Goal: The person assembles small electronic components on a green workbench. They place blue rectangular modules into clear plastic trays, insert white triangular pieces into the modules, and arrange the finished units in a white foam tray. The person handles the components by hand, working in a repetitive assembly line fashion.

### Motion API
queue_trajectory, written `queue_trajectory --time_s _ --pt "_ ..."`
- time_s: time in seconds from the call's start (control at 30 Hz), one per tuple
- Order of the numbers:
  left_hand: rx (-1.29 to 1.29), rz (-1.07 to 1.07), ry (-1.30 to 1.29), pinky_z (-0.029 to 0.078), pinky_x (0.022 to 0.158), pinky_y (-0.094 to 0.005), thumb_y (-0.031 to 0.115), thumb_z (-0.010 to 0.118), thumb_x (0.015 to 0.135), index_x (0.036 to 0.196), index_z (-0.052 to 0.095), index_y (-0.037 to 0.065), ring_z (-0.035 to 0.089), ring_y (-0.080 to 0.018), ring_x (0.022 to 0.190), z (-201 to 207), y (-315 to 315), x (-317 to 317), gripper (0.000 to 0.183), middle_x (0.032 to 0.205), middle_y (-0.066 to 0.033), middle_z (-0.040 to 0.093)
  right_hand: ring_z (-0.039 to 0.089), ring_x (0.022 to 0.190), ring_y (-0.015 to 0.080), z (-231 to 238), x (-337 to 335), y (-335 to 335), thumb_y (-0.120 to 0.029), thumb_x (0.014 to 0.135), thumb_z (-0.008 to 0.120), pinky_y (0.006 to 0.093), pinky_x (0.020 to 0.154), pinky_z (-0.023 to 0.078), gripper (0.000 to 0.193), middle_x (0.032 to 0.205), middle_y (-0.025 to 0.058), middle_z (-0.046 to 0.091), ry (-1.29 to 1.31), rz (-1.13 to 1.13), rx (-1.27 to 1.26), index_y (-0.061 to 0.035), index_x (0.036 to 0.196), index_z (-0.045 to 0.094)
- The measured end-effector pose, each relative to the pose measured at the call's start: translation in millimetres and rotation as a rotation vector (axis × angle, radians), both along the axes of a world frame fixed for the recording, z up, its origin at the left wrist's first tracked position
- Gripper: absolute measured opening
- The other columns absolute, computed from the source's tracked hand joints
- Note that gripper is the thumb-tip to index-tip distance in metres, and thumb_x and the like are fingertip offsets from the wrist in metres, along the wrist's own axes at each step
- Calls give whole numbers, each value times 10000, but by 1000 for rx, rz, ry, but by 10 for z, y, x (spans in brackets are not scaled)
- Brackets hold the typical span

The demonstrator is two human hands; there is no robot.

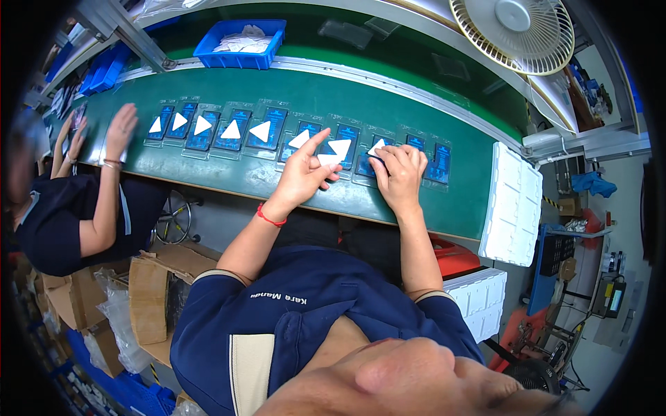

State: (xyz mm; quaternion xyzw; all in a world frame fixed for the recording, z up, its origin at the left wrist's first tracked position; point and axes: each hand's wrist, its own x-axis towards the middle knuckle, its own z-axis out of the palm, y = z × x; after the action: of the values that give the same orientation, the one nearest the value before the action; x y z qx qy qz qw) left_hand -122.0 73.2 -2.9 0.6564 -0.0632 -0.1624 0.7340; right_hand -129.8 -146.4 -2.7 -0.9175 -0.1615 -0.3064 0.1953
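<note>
A row of dark blue flat rectangular packs (274, 128) in clear plastic trays lies along the green bench. White triangular pieces (234, 130) sit on most of them. Over the middle of the row, my left hand (300, 179) has its index finger stretched out, with white triangular pieces (329, 159) between its fingers. To its right, my right hand (402, 170) bends its fingers down on a pack, beside a white triangle (377, 147); its fingertips are partly hidden. Two packs at the right end, including one pack (438, 163), show no triangle.
A blue bin (239, 45) with white items stands behind the row. White molded trays (512, 204) stand at the bench's right end, below a fan (513, 35). To the left a co-worker's hand (121, 132) is over the bench. Cardboard boxes (149, 298) sit on the lower left.
</note>
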Motion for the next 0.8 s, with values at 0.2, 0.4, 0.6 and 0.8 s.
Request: queue_trajectory --time_s 0.2,0.4,0.6,0.8 --pt "164 -88 -292 520 602 -283 21 665 842 1451 367 106 676 -142 676 37 -316 -16 684 716 -99 686 599 807 244 -76 -80 159 -108 814 683 351 808 415 87 822 85 669 400 271 629 -57 882 701" --pt "537 204 -752 551 708 -303 108 744 788 1184 626 49 693 -208 846 218 280 711 418 986 -142 707 599 771 223 15 39 -421 -54 792 706 361 811 411 67 746 65 647 -166 -195 166 -70 857 710" --pt "1210 548 -703 523 851 -413 251 739 752 1015 712 54 669 -334 955 434 1398 2276 329 998 -172 695 597 790 208 -95 2 -628 -54 790 710 362 828 396 85 755 41 654 -184 -252 30 -75 872 713" --pt "1615 366 -144 498 911 -450 428 760 703 1103 697 94 611 -358 1117 259 1938 3094 525 1195 -176 641 617 765 248 -254 100 -705 -71 817 688 358 805 434 70 786 79 671 -170 -333 302 -68 880 717"
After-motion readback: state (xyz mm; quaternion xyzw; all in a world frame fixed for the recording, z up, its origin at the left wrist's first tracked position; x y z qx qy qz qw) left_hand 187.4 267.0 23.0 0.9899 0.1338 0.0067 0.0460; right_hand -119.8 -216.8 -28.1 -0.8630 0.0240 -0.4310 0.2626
